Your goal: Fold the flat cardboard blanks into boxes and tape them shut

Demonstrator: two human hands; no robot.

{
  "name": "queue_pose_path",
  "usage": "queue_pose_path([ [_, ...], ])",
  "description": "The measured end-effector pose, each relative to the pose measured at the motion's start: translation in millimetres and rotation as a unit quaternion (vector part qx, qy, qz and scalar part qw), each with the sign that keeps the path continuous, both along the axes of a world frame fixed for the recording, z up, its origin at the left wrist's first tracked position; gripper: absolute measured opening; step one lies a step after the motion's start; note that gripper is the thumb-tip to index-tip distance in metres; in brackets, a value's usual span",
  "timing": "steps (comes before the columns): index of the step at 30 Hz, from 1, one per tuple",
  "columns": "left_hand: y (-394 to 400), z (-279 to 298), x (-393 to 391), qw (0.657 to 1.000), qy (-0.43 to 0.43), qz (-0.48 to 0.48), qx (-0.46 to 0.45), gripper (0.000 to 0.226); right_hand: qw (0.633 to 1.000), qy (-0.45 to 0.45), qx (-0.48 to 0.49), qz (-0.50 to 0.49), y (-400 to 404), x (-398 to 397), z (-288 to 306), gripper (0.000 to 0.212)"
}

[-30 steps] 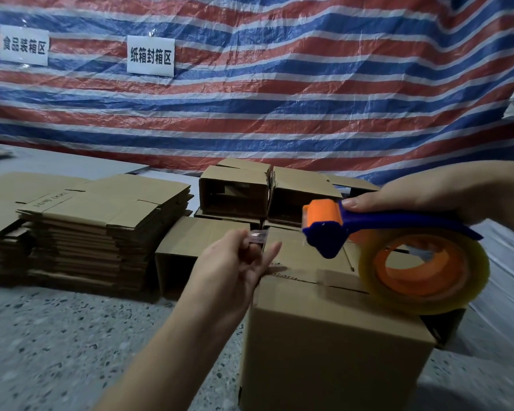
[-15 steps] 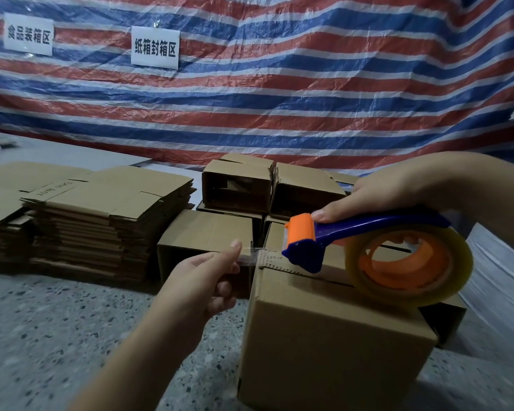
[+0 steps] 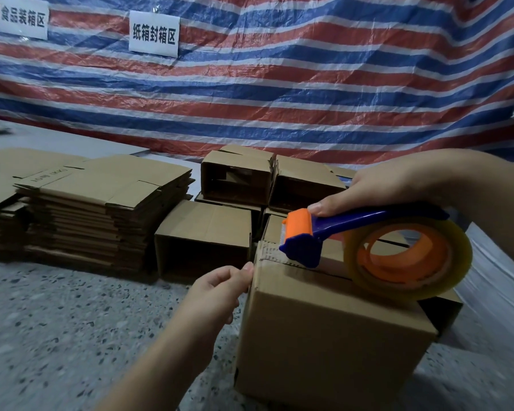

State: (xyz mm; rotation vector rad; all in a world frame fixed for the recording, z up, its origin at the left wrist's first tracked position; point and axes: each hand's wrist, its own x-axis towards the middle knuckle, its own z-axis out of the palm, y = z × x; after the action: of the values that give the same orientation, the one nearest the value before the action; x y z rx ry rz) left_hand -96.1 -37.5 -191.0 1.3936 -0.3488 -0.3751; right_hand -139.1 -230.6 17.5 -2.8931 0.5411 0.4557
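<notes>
The hands are both closed: the left hand (image 3: pixel 220 287) pins the tape end (image 3: pixel 267 253) at the box (image 3: pixel 333 327) edge, the right hand (image 3: pixel 377 188) grips the dispenser (image 3: pixel 303 241), seam running rightward from it.

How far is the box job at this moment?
Done: several folded boxes stand behind. In hand: the left hand presses the tape end onto the front box; the right hand holds the tape dispenser over its seam. Left: a stack of flat blanks.

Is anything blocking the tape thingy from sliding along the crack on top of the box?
Nothing visible: the tape dispenser sits at the seam's start, and the seam beyond it lies bare until the tape roll hides it.
</notes>
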Motion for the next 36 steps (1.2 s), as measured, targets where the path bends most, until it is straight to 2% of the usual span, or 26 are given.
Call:
queue_pose_path([
  [4, -1.3, 1.3, -5.8, 1.0, 0.011, -0.028, -0.005, 0.04, 0.999, -0.028, -0.035, 0.007, 1.6, 0.8, -2.7, 0.086],
  [7, -5.5, 0.4, -9.7, 0.999, 0.03, -0.013, 0.013, 0.046, 0.998, -0.035, -0.046, 0.013, 5.1, 0.4, -3.7, 0.084],
  [8, -6.7, 0.2, -11.7, 0.999, 0.043, -0.004, 0.019, 0.054, 0.998, -0.036, -0.048, 0.014, 6.6, 0.2, -3.4, 0.083],
  [10, -6.1, 0.5, -17.6, 0.997, 0.074, -0.003, 0.031, 0.098, 0.998, -0.033, -0.054, 0.012, 9.7, 0.0, -2.7, 0.082],
  [11, -5.3, -1.1, -19.7, 0.995, 0.095, 0.003, 0.039, 0.109, 0.998, -0.032, -0.061, 0.011, 11.8, -0.2, -3.0, 0.081],
  [12, -4.8, -1.9, -20.5, 0.995, 0.089, 0.013, 0.041, 0.101, 0.997, -0.034, -0.07, 0.011, 13.7, -0.8, -3.2, 0.08],
  [14, -6.3, 1.8, -21.5, 0.996, 0.021, 0.081, 0.037, 0.052, 0.996, -0.045, -0.082, 0.009, 13.4, -0.7, -3.7, 0.08],
  [15, -6.7, 7.6, -25.0, 0.992, -0.017, 0.125, 0.028, 0.036, 0.995, -0.051, -0.08, 0.007, 12.5, -0.9, -4.3, 0.081],
  [16, -7.0, 13.7, -28.3, 0.989, -0.052, 0.141, 0.017, 0.034, 0.996, -0.054, -0.078, 0.004, 12.2, -1.5, -4.7, 0.081],
  [18, -8.0, 25.5, -36.8, 0.985, -0.131, 0.11, 0.038, 0.047, 0.996, -0.059, -0.063, -0.002, 10.6, -2.1, -5.1, 0.083],
  [20, -10.5, 30.1, -47.6, 0.973, -0.192, 0.045, 0.121, 0.043, 0.997, -0.068, -0.022, -0.014, 6.6, -3.7, -5.8, 0.084],
  [23, -10.4, 28.2, -53.6, 0.926, -0.299, 0.039, 0.225, 0.053, 0.995, -0.075, 0.063, -0.029, 6.0, -8.7, -6.8, 0.078],
  [26, -6.6, 30.7, -50.7, 0.903, -0.335, 0.06, 0.262, 0.066, 0.998, -0.058, 0.008, -0.015, 7.1, -3.4, -6.5, 0.087],
  [28, -5.1, 32.1, -50.4, 0.889, -0.351, 0.06, 0.289, 0.069, 0.998, -0.043, -0.048, 0.006, 11.5, 0.5, -5.5, 0.076],
  [32, -4.1, 34.5, -51.4, 0.851, -0.398, 0.094, 0.33, 0.071, 0.997, -0.038, -0.063, -0.004, 6.5, -0.6, 1.7, 0.072],
  [36, -4.3, 34.9, -51.8, 0.853, -0.392, 0.09, 0.334, 0.074, 0.997, -0.013, -0.064, -0.027, -13.3, -12.8, 7.0, 0.086],
])
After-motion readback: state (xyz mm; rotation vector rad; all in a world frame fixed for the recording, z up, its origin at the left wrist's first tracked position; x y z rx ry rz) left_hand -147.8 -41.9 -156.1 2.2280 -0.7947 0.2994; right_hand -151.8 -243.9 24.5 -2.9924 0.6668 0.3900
